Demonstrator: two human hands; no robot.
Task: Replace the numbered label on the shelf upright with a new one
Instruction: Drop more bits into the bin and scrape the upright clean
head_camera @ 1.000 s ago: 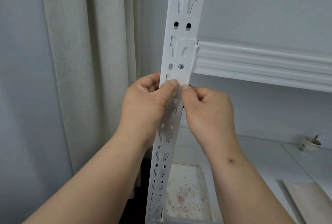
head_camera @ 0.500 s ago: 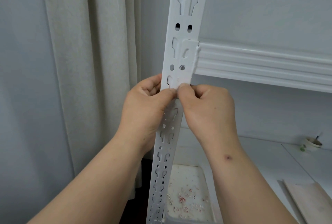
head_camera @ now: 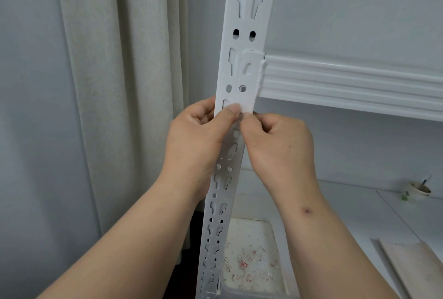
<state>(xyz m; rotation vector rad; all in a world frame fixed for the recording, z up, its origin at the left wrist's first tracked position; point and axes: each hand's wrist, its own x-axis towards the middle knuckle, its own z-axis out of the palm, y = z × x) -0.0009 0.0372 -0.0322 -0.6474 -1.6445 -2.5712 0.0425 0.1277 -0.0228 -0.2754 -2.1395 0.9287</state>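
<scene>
Both hands meet at the front of the white shelf upright (head_camera: 249, 42), just below the bracket where the shelf beam (head_camera: 347, 82) joins it. The left hand (head_camera: 199, 140) wraps its fingers around the left edge of the upright, with its thumb laid across the front face. The right hand (head_camera: 278, 145) has its fingers curled, and its thumb and forefinger pinch at a spot on the upright right beside the left thumb. The label itself cannot be made out; it sits under the fingertips, so whether anything is held between them cannot be told. A pale curtain (head_camera: 115, 82) hangs to the left. Below, a white tray (head_camera: 273, 250) holds small red and white scraps. On the white surface (head_camera: 359, 214) to the right stands a small cup (head_camera: 417, 190).
</scene>
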